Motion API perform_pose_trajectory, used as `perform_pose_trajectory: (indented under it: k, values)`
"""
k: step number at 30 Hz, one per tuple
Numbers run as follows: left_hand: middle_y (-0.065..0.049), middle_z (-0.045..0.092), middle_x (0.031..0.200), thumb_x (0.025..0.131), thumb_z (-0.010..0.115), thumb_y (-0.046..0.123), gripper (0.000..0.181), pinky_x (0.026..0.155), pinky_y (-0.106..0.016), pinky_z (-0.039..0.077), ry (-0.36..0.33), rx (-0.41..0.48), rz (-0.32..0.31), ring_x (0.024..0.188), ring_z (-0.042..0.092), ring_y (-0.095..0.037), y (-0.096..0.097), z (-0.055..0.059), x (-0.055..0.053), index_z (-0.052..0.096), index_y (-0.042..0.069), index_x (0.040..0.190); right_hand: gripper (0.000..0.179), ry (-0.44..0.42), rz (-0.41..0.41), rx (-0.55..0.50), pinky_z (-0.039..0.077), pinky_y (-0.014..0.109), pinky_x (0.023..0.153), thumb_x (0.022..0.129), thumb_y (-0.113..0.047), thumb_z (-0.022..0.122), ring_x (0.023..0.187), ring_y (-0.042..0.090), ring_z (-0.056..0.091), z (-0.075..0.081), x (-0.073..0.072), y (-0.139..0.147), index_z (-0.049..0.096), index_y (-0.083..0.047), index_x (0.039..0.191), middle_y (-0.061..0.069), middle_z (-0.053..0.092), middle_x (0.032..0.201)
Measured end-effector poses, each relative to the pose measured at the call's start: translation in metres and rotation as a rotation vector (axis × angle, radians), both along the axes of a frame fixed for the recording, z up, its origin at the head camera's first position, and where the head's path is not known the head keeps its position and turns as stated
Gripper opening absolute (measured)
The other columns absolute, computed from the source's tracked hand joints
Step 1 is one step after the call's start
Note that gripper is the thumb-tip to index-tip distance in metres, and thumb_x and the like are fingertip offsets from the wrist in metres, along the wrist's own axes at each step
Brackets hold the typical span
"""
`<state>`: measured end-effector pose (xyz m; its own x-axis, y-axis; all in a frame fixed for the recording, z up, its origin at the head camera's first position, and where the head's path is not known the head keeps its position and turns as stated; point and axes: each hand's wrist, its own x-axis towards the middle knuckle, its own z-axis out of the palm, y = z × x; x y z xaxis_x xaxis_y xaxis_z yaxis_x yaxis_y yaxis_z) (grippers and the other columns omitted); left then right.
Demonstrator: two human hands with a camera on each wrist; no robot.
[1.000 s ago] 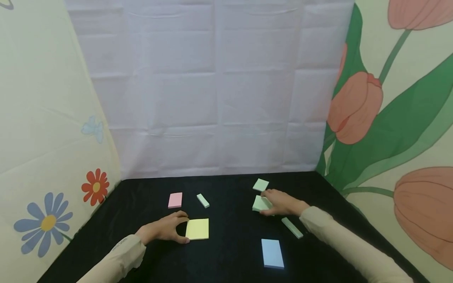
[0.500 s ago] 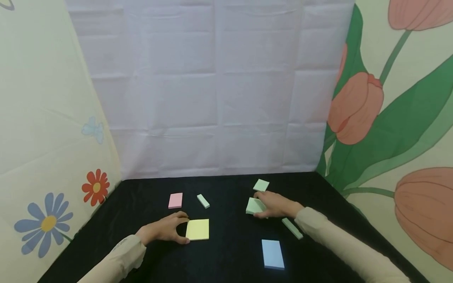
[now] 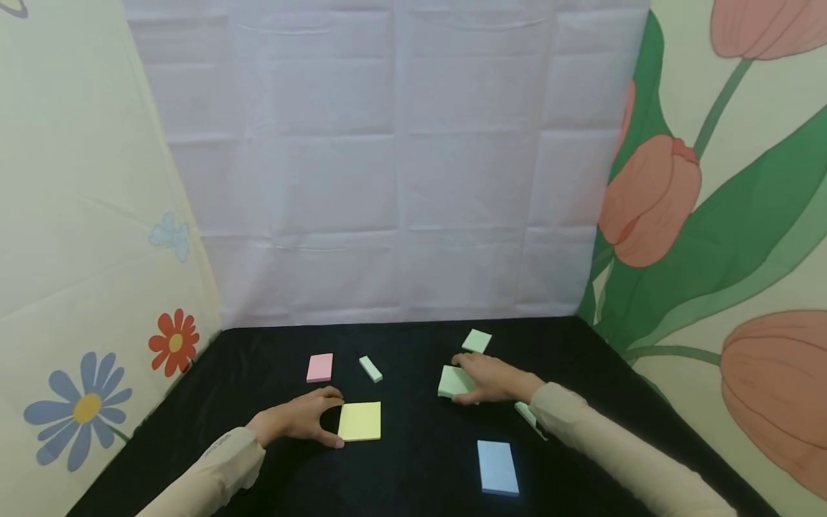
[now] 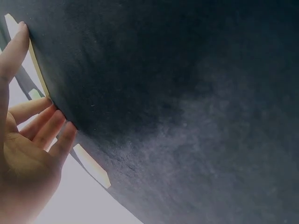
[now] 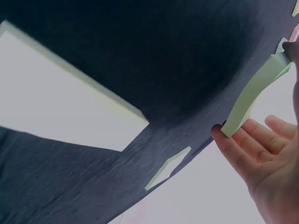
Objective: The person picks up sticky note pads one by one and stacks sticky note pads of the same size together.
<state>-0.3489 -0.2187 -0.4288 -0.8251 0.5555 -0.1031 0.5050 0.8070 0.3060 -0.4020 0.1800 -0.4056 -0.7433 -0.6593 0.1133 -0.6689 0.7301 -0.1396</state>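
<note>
My left hand is at the left side of a square yellow sticky note pad, which lies flat on the black cloth. Its thumb and a finger touch opposite corners of that side; the other fingers spread out in the left wrist view. Farther right, my right hand holds a thick pale green sticky note pad by opposite edges. Seen from the right wrist, this green pad bows in a curve between thumb and fingers. Whether it touches the cloth, I cannot tell.
A pink pad and a small pale strip pad lie behind the yellow one. Beyond my right hand sits a smaller green pad. A green strip pad is partly under the right sleeve, and a blue pad lies nearer me.
My right hand has slid left and slightly toward me, carrying the green sticky note pad. The right sleeve now covers part of the green strip pad. My left hand has stayed still.
</note>
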Motion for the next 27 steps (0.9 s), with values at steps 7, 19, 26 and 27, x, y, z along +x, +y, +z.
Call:
perform_pose_trajectory:
  k: [7,19,26,27]
  values:
    - [-0.014,0.047,0.138,0.078,0.083,0.044,0.08,0.104,-0.052,0.039,-0.014,0.039,-0.006,0.121,0.049,-0.032,-0.003,0.001,0.0,0.054,-0.002,0.136,0.074,-0.005,-0.016,0.016,0.048,0.036,0.08,0.086,-0.052,0.072,0.096,0.015,0.053,0.001,0.001,-0.009,0.049,-0.003,0.136,0.009,0.058,0.121]
    - [-0.014,0.046,0.139,0.077,0.084,0.042,0.076,0.104,-0.054,0.038,-0.024,0.048,0.012,0.123,0.047,-0.033,0.0,0.001,0.002,0.056,0.0,0.134,0.07,0.003,0.044,0.038,0.047,0.033,0.077,0.086,-0.048,0.073,0.092,0.015,0.053,0.007,0.006,-0.033,0.049,-0.004,0.135,0.007,0.058,0.115]
    - [-0.014,0.046,0.139,0.077,0.085,0.04,0.076,0.104,-0.054,0.038,-0.028,0.039,0.016,0.123,0.047,-0.034,-0.001,0.001,0.002,0.056,-0.001,0.134,0.07,0.007,0.061,0.058,0.047,0.031,0.075,0.086,-0.048,0.073,0.091,0.015,0.052,0.011,0.009,-0.051,0.05,-0.005,0.135,0.006,0.058,0.115]
    - [-0.014,0.046,0.139,0.077,0.085,0.04,0.076,0.104,-0.054,0.038,-0.029,0.038,0.016,0.123,0.047,-0.034,-0.001,0.002,0.002,0.056,-0.002,0.134,0.069,0.008,0.064,0.06,0.047,0.031,0.075,0.085,-0.048,0.074,0.091,0.015,0.052,0.011,0.009,-0.053,0.051,-0.006,0.134,0.005,0.058,0.114]
